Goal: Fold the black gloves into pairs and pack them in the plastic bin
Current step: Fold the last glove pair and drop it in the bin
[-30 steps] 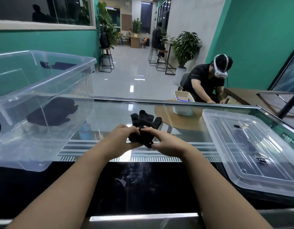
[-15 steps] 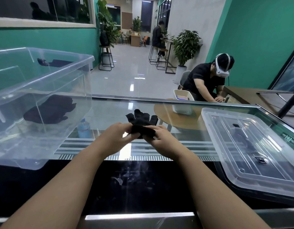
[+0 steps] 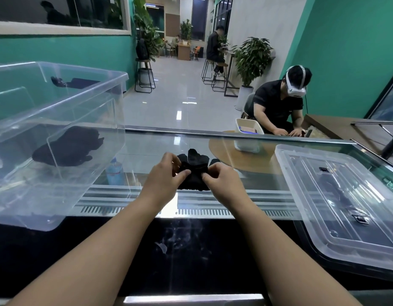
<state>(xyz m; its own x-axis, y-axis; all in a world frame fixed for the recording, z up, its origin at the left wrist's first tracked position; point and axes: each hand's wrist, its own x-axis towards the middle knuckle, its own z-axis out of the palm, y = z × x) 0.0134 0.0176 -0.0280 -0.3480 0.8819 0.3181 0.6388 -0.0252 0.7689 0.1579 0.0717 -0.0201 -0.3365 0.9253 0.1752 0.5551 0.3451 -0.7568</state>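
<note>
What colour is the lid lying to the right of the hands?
Clear, colourless plastic lid; the head view shows it.

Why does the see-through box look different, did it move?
Cannot tell. The box holds its spot against the table's far rail; the camera moved.

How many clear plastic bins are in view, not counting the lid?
1. The clear plastic bin sits at the left of the glass counter, black gloves inside. The separate lid lies at right.
</note>
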